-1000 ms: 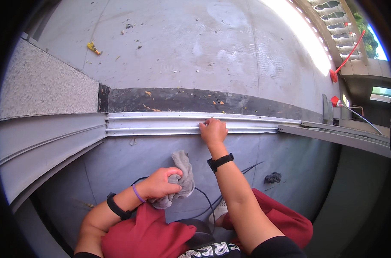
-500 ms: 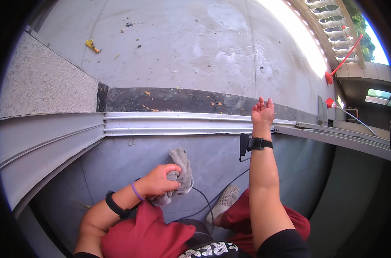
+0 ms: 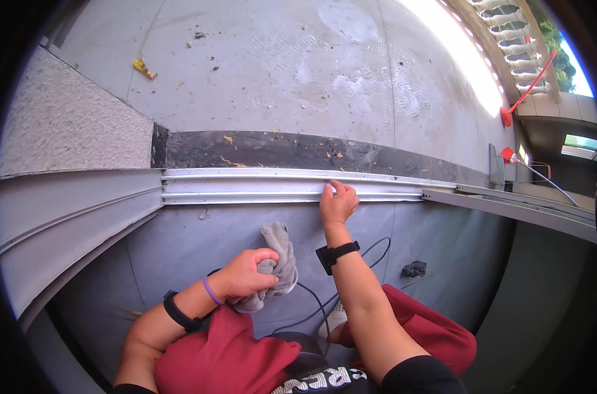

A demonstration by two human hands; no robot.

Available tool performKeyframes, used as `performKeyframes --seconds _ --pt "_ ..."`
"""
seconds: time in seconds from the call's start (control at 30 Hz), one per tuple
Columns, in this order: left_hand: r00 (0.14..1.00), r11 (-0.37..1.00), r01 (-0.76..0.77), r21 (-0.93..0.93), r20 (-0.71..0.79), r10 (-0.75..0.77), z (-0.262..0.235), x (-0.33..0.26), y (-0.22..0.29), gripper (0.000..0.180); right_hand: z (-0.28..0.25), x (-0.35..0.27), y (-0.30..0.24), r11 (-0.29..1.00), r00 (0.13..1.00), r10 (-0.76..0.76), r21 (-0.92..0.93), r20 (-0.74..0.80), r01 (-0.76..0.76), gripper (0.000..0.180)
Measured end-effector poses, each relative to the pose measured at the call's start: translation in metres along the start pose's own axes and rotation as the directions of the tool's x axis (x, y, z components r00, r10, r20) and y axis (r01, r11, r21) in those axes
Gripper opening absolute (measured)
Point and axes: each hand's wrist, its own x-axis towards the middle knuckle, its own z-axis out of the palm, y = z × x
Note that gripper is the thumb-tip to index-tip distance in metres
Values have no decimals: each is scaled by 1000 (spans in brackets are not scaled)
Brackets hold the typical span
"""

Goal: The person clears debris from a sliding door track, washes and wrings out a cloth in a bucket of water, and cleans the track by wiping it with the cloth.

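My left hand [image 3: 252, 274] is closed round a crumpled grey cloth [image 3: 280, 253], held above my left thigh. Part of the cloth hangs out past the thumb and fingertips. My right hand [image 3: 339, 202] reaches to the white metal sliding-door track [image 3: 246, 187], its fingers bent and drawn together at the channel between the rails. Whatever lies between those fingertips, if anything, is too small to make out. Black straps circle both wrists, and a purple band sits on the left one.
Beyond the track runs a dark sill [image 3: 265, 152] with dry leaf scraps. A dark clump [image 3: 414, 268] lies on the floor right of my right forearm, near a black cable [image 3: 385, 253]. Sliding panels [image 3: 508, 209] stand at the right. A red-handled tool [image 3: 533, 88] leans by the balustrade.
My right hand has come down and left from over the sill to the track, and its spread fingers have drawn together. The dark clump now shows on the floor. My left hand keeps the cloth.
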Motion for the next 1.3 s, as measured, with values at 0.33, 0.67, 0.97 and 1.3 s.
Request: performKeyframes --seconds 0.33,0.67,0.97,1.3 --pt "910 890 -393 232 234 341 6 12 38 31 -69 -38 -19 562 32 -252 173 967 -809 49" --pt "904 898 -357 -257 -336 263 9 43 63 31 -129 80 73 0 806 173 818 566 -575 22" --pt "896 926 -368 87 -233 378 59 94 88 32 -98 184 248 856 858 450 394 -249 -334 38" --pt "877 728 -411 548 22 479 77 151 112 35 -102 192 229 847 987 140 -526 73 -81 30"
